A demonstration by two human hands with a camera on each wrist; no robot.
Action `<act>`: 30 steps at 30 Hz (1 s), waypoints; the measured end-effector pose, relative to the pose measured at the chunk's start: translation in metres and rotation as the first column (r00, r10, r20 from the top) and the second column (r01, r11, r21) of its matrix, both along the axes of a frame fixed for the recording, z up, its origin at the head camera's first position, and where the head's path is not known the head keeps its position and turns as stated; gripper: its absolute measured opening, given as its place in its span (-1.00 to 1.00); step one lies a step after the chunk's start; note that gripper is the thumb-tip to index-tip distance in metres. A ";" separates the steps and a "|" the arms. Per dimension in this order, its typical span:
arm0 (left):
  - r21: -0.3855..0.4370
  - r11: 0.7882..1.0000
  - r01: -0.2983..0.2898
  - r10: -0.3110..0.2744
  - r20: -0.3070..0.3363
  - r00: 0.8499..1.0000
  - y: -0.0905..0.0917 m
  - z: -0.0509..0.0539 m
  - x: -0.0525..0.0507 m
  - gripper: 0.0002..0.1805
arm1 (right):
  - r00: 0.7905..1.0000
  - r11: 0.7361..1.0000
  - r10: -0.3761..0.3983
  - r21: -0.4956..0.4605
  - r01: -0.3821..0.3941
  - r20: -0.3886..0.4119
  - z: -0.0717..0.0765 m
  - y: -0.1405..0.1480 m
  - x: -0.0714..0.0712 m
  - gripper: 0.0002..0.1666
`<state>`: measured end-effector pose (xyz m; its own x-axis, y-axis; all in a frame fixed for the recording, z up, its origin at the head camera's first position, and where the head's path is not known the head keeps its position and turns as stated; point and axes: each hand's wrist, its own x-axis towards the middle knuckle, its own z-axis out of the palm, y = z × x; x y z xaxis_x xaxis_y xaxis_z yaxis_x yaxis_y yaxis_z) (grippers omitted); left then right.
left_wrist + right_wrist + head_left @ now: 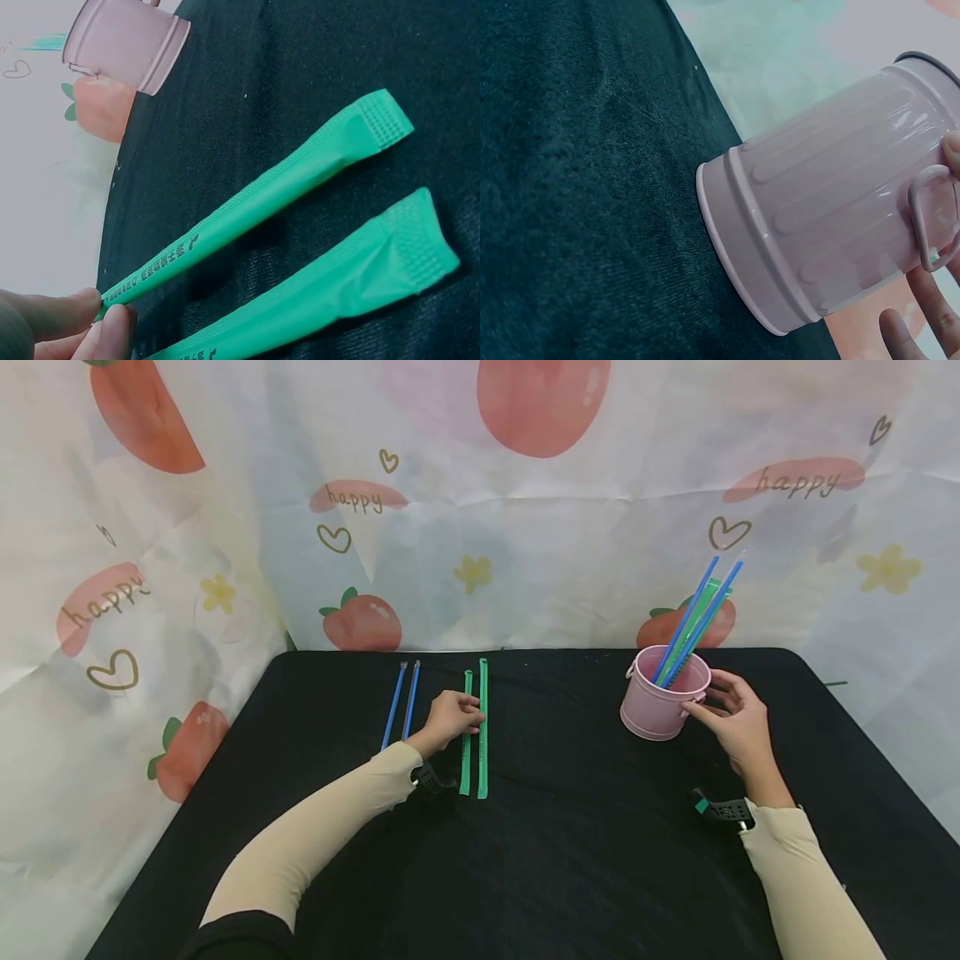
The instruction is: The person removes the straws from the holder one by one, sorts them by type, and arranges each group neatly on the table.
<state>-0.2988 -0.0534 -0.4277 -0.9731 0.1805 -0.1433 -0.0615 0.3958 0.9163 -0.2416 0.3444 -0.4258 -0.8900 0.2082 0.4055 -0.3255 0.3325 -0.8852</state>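
My left hand (452,714) pinches a long green paper-wrapped straw (247,202) between thumb and fingertips; this straw is the right one of a pair lying on the black cloth. The other green wrapped straw (466,772) lies beside it, partly covered by the hand. Left of these lie two thin blue sticks (393,706), their near ends hidden by my forearm. At the right, my right hand (742,722) holds a small pink bucket (654,708) by its side near the handle (919,217). Blue sticks and green wrapped straws (703,614) lean out of the bucket.
A black cloth (555,843) covers the table. Behind it hangs a pale curtain (555,568) with fruit and "happy" prints, close to the table's back edge. The bucket stands toward the back right. A dark strap (723,810) is on the right wrist.
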 end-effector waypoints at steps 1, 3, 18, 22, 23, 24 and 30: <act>-0.002 1.000 0.000 0.000 -0.004 1.000 0.000 0.000 0.000 -0.62 | 1.000 1.000 -0.003 0.006 0.003 0.001 0.000 0.000 0.000 -0.31; -0.007 1.000 0.000 0.000 -0.009 1.000 0.000 -0.002 0.000 -0.62 | 1.000 1.000 -0.006 0.012 0.006 0.004 0.000 0.000 0.000 -0.31; -0.024 0.999 -0.022 0.022 -0.020 1.000 0.002 -0.010 0.001 -0.63 | 1.000 1.000 -0.011 0.028 0.010 0.025 -0.002 0.001 0.000 -0.30; -0.024 0.999 -0.027 0.026 -0.021 0.999 0.003 -0.011 0.001 -0.63 | 0.999 0.999 -0.017 0.042 0.016 0.032 -0.002 0.001 0.000 -0.30; -0.023 0.999 -0.028 0.028 -0.021 0.999 0.003 -0.010 0.001 -0.63 | 0.999 0.999 -0.018 0.044 0.016 0.033 -0.002 0.001 0.000 -0.30; -0.023 0.999 -0.028 0.028 -0.022 0.999 0.003 -0.010 0.001 -0.63 | 0.999 0.999 -0.017 0.043 0.016 0.032 -0.001 0.001 0.000 -0.30; -0.046 0.999 -0.027 0.025 -0.038 0.999 0.005 -0.007 0.002 -0.64 | 0.999 0.999 -0.016 0.038 0.015 0.028 -0.001 0.001 -0.001 -0.31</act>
